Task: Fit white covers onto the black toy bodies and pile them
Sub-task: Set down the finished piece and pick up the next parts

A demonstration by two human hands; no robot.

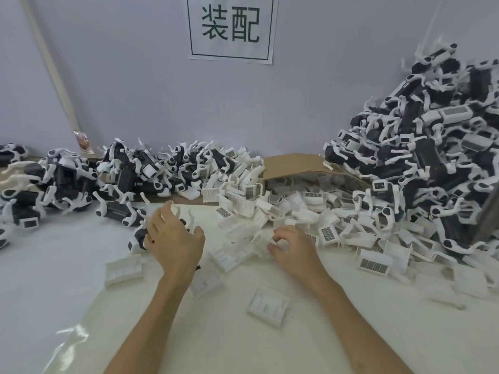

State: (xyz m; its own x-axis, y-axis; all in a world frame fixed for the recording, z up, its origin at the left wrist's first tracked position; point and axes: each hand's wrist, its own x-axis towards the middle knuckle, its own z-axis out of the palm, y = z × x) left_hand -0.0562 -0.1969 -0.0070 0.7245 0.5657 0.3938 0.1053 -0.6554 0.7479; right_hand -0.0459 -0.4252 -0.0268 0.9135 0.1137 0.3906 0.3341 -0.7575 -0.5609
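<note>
My left hand [172,238] grips a black toy body [137,237] with white legs, held just above the white table. To its right, my right hand [293,245] pinches a white cover [260,242] at the near edge of a heap of loose white covers [251,209]. A low pile of black toy bodies [129,171] lies along the back left. A tall pile of toy bodies [421,147] rises at the right against the wall.
A cardboard box [294,163] spills white covers at the back centre. Single covers lie near me on the table, one cover [124,269] at the left and another cover [267,306] at the centre. A paper sign [231,28] hangs on the wall.
</note>
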